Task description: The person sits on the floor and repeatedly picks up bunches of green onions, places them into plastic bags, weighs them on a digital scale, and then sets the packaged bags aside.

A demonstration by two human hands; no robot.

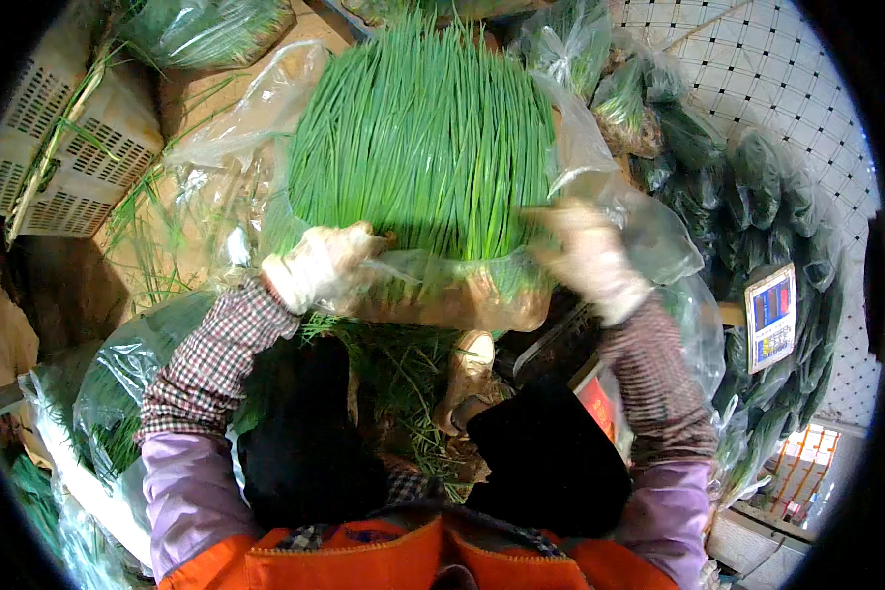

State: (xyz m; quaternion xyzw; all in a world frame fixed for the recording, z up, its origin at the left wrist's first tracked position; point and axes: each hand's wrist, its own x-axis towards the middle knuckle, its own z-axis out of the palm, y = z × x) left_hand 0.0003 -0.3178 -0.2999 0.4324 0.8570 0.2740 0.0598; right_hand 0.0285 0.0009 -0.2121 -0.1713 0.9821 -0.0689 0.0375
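Observation:
Before me a large bundle of long green chives (428,140) fans out with its tips pointing away. A clear plastic bag (383,284) wraps its near end and spreads out on both sides. My left hand (332,258), in a whitish work glove, has its fingers curled at the near left edge of the bag; the fingertips seem to pinch the film. Blurred by motion, my gloved right hand (582,247) is at the right side of the chives, fingers apart and pointing inward. Whether it touches the leaves or the film I cannot tell.
A white perforated plastic crate (88,162) stands at the left. Bagged greens (206,29) lie beyond it, and many more bags (752,199) are stacked at the right. A digital scale display (771,317) rises among them. Loose leaves (413,383) litter the floor below.

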